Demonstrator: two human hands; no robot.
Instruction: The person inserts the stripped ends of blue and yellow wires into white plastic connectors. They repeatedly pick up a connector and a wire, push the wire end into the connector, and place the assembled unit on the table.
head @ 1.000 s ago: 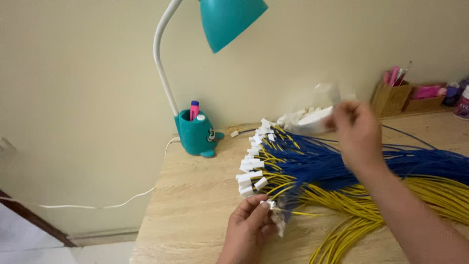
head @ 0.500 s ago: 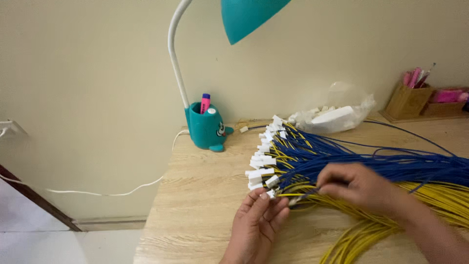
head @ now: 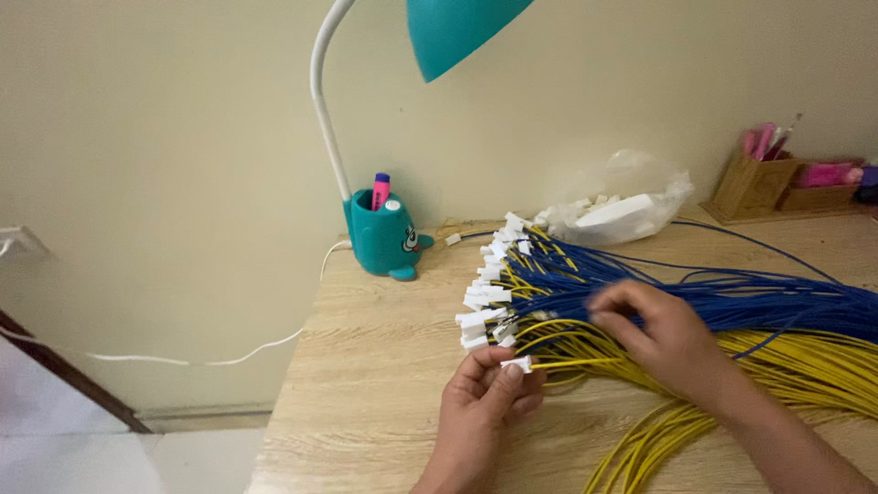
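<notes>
Lamp shade (head: 462,32) cut off at top, right hand (head: 663,334) motion-blurred, wire bundle (head: 777,320) running off right edge

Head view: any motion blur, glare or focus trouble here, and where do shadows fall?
Head view: soft, even light, no glare; the right hand over the yellow wires is motion-blurred, the left hand pinching a white connector is sharper; faint shadows lie under the hands on the wooden table; the far organiser looks soft.

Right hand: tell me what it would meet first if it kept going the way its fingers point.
The right hand points left along the wires, so it would probably first meet the row of small white plastic connectors, though depth is unclear.
</notes>
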